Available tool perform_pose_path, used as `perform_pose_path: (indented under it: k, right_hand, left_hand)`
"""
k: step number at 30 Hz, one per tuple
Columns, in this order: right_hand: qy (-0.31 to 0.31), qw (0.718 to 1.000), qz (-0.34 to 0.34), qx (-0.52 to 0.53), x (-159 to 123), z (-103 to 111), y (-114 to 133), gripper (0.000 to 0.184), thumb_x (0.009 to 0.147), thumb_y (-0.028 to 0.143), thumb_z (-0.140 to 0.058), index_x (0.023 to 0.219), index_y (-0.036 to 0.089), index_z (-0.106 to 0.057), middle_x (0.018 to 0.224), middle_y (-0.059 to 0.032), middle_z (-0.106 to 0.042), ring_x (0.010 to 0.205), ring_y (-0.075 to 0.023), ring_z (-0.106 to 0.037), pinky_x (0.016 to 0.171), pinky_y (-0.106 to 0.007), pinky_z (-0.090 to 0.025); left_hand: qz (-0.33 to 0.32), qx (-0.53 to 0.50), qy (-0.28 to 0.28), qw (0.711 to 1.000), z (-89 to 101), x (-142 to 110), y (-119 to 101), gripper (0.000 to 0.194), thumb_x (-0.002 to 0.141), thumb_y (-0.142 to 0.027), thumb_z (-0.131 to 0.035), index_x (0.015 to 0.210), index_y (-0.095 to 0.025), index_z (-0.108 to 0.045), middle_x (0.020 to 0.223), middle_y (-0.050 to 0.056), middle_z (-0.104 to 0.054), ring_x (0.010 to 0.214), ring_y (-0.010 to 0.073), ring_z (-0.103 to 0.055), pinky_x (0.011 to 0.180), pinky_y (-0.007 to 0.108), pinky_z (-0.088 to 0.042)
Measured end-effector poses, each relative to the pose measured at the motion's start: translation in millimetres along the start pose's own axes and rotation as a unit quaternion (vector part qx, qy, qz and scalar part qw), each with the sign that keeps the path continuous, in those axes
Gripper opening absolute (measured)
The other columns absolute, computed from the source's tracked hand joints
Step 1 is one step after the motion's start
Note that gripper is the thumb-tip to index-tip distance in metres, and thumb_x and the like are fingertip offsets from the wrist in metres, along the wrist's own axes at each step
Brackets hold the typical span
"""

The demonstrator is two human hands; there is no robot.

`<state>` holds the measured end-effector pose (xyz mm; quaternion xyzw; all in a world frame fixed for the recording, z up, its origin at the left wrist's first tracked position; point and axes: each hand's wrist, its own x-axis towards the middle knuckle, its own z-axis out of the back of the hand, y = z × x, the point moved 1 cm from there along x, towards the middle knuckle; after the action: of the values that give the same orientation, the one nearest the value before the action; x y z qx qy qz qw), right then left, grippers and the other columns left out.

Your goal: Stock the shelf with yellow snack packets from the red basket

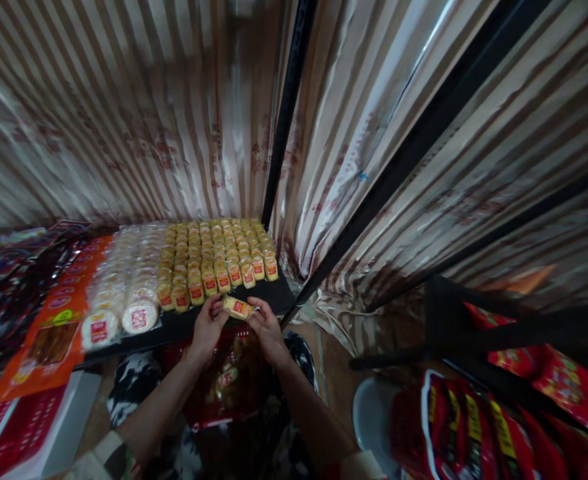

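Packet (238, 307) and hands met just in front of the black shelf (277, 298), above a red container (217, 423) whose dim contents could not be told apart. The grip was two-sided: the left hand (208, 328) grasped one end of the wrapped piece and the right hand (268, 331) the other, leaving its red label uncovered between them. Behind it, yellow packets (219, 250) stood in close rows on the shelf, several front ones showing similar labels, with white round packs (141, 316) to their left.

The step in hand seemed to be the handling of that one piece, held slightly aslant and apart from the rows. The next move, as judged from there, called for a gentle pinch that would not crush the contents, control of which way the label faced, and enough clearance from the front row to avoid toppling it.
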<state>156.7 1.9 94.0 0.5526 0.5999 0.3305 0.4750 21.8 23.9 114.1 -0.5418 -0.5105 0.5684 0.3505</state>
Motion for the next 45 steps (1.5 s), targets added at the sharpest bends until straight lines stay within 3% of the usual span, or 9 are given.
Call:
perform_pose_path:
  k: [5,10,14,18,21,26,31,38,45]
  right_hand:
    - [-0.079,0.996,0.044,0.003,12.2,12.7,3.2,0.06,0.059,0.027,-0.067,0.115,0.023,-0.049,0.125,-0.0085,-0.053,0.107,-0.0213,-0.056,0.088,-0.033,-0.045]
    - [-0.182,0.979,-0.027,0.087,14.2,14.3,-4.6,0.053,0.057,0.035,-0.071,0.104,0.021,-0.051,0.104,-0.0072,-0.062,0.091,-0.02,-0.061,0.08,-0.031,-0.049]
    - [-0.126,0.985,-0.043,0.106,12.6,9.9,-4.8,0.039,0.063,0.041,-0.066,0.094,0.02,-0.054,0.086,-0.0031,-0.065,0.075,-0.0182,-0.063,0.069,-0.029,-0.05]
    - [-0.138,0.989,0.029,-0.034,28.5,25.5,1.7,0.037,0.065,0.034,-0.065,0.098,0.02,-0.058,0.091,-0.0036,-0.063,0.081,-0.0189,-0.061,0.073,-0.031,-0.05]
    - [-0.169,0.969,0.108,-0.146,48.9,40.7,7.6,0.037,0.067,0.03,-0.062,0.103,0.02,-0.061,0.101,-0.0063,-0.059,0.088,-0.0195,-0.059,0.08,-0.032,-0.05]
    - [-0.162,0.924,0.2,-0.284,73.5,44.8,15.2,0.039,0.075,0.025,-0.055,0.112,0.018,-0.059,0.103,-0.0096,-0.056,0.089,-0.0196,-0.057,0.085,-0.035,-0.048]
    - [-0.179,0.908,0.218,-0.309,82.1,39.2,14.9,0.042,0.077,0.027,-0.054,0.118,0.017,-0.052,0.103,-0.0089,-0.058,0.094,-0.0195,-0.054,0.085,-0.034,-0.046]
    - [-0.223,0.858,0.239,-0.397,85.0,33.6,14.7,0.021,0.08,0.029,-0.052,0.098,0.019,-0.055,0.095,-0.0072,-0.06,0.085,-0.0195,-0.052,0.084,-0.036,-0.042]
    - [-0.205,0.881,0.27,-0.33,87.0,30.4,6.1,0.021,0.082,0.023,-0.045,0.101,0.018,-0.052,0.11,-0.0119,-0.05,0.104,-0.0207,-0.048,0.076,-0.034,-0.051]
  left_hand:
    - [0.023,0.039,0.018,0.999,-15.5,5.2,-8.4,0.043,0.056,-0.027,-0.068,0.097,-0.014,-0.06,0.065,-0.006,-0.053,0.061,0.008,-0.05,0.068,0.024,-0.043]
    - [0.052,0.03,0.027,0.998,-30.2,-1.3,11.0,0.04,0.057,-0.035,-0.066,0.091,-0.013,-0.061,0.065,-0.004,-0.056,0.061,0.0091,-0.05,0.064,0.023,-0.041]
    - [0.05,0.0,0.05,0.997,-44.1,-6.6,35.4,0.04,0.062,-0.04,-0.062,0.093,-0.015,-0.057,0.074,0.0,-0.061,0.065,0.0127,-0.056,0.065,0.026,-0.045]
    - [-0.053,0.152,0.059,0.985,-52.5,0.9,34.8,0.025,0.067,-0.032,-0.058,0.087,-0.017,-0.061,0.077,0.002,-0.059,0.064,0.0128,-0.055,0.068,0.029,-0.047]
    - [-0.136,0.259,0.033,0.956,-59.7,9.5,24.4,0.024,0.07,-0.024,-0.055,0.092,-0.018,-0.064,0.087,0.004,-0.058,0.068,0.0135,-0.056,0.074,0.032,-0.048]
    - [-0.223,0.258,0.075,0.937,-77.9,15.9,24.1,0.033,0.073,-0.01,-0.044,0.101,-0.018,-0.059,0.104,0.008,-0.057,0.095,0.017,-0.056,0.089,0.035,-0.046]
    - [-0.211,0.232,0.096,0.945,-80.0,22.3,37.6,0.047,0.067,-0.001,-0.04,0.107,-0.02,-0.055,0.118,0.007,-0.053,0.091,0.0132,-0.058,0.089,0.034,-0.047]
    - [-0.231,0.275,0.104,0.927,-73.5,32.8,42.7,0.05,0.068,-0.002,-0.039,0.113,-0.018,-0.055,0.124,0.008,-0.053,0.117,0.0181,-0.048,0.105,0.04,-0.036]
    - [-0.23,0.312,0.073,0.919,-72.8,35.0,44.3,0.055,0.067,-0.003,-0.041,0.117,-0.021,-0.056,0.126,0.006,-0.053,0.121,0.0193,-0.044,0.108,0.041,-0.031]
